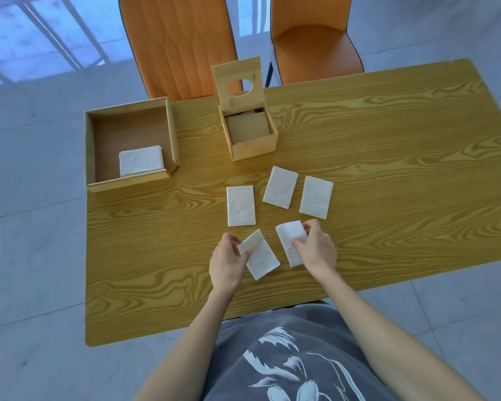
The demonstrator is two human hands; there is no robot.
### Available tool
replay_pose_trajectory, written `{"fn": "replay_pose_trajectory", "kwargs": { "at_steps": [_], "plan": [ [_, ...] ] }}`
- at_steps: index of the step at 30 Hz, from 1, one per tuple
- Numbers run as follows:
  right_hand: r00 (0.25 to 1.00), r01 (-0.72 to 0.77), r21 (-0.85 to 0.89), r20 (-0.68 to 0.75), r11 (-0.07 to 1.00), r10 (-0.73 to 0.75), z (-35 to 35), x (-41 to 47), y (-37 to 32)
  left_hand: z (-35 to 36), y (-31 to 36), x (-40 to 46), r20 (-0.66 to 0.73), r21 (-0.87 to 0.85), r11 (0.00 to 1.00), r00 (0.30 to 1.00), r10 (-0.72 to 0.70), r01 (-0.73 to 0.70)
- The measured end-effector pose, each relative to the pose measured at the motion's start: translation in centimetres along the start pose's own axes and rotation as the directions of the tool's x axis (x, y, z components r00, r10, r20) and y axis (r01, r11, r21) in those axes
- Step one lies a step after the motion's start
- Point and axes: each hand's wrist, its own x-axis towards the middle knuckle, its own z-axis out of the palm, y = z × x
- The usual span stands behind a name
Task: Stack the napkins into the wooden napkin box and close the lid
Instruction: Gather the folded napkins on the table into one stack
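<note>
The small wooden napkin box (253, 149) stands at the table's far middle, its lid (239, 82) with a round hole hinged upright. Inside I see only a brown panel. Three folded white napkins lie flat in front of it: one on the left (241, 206), one in the middle (280, 187), one on the right (315, 197). My left hand (227, 263) pinches the corner of a fourth napkin (261, 256). My right hand (315, 247) grips a fifth napkin (289, 241) by its far end. Both napkins are close to the tabletop.
A larger open wooden tray (88, 149) sits at the table's far left, holding a stack of white napkins (141, 164). Two orange chairs (180, 44) stand behind the table's far edge. The wood-grain table (388, 169) stretches to the right.
</note>
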Motion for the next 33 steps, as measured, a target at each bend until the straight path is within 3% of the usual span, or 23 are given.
{"fn": "replay_pose_trajectory", "kwargs": {
  "at_steps": [2,6,10,12,16,20,25,33],
  "plan": [
    [0.999,0.023,0.111,0.023,0.994,-0.026,-0.2,-0.1,0.3,-0.1,-0.1,0.0,0.027,-0.196,0.979,0.998,-0.053,0.057],
    [0.993,0.081,0.349,0.052,0.934,-0.106,-1.0,0.3,1.0,0.0,-1.1,0.2,0.120,-0.516,0.831,0.978,-0.172,0.209],
    [0.956,-0.058,0.626,0.259,0.778,-0.138,-1.2,0.7,0.3,-0.4,-1.6,0.7,0.238,-0.677,0.670,0.953,-0.189,0.303],
    [0.914,-0.134,0.659,0.371,0.740,-0.164,-0.6,0.5,-0.5,-0.5,-1.4,0.7,0.260,-0.702,0.640,0.949,-0.178,0.312],
    [0.878,-0.184,0.638,0.449,0.748,-0.166,1.3,0.2,-1.9,-0.7,-1.0,0.6,0.280,-0.734,0.596,0.945,-0.172,0.326],
    [0.891,-0.191,0.614,0.436,0.766,-0.128,3.1,0.5,-2.3,-0.9,-1.0,0.7,0.287,-0.739,0.585,0.941,-0.178,0.335],
    [0.934,-0.082,0.490,0.342,0.868,-0.105,4.2,0.6,-2.6,-0.9,-1.1,0.9,0.301,-0.752,0.547,0.930,-0.211,0.367],
    [0.972,0.115,0.132,0.191,0.985,-0.139,4.6,-0.3,-3.8,-0.9,-1.1,1.5,0.376,-0.786,0.419,0.889,-0.261,0.455]
  ]
}}
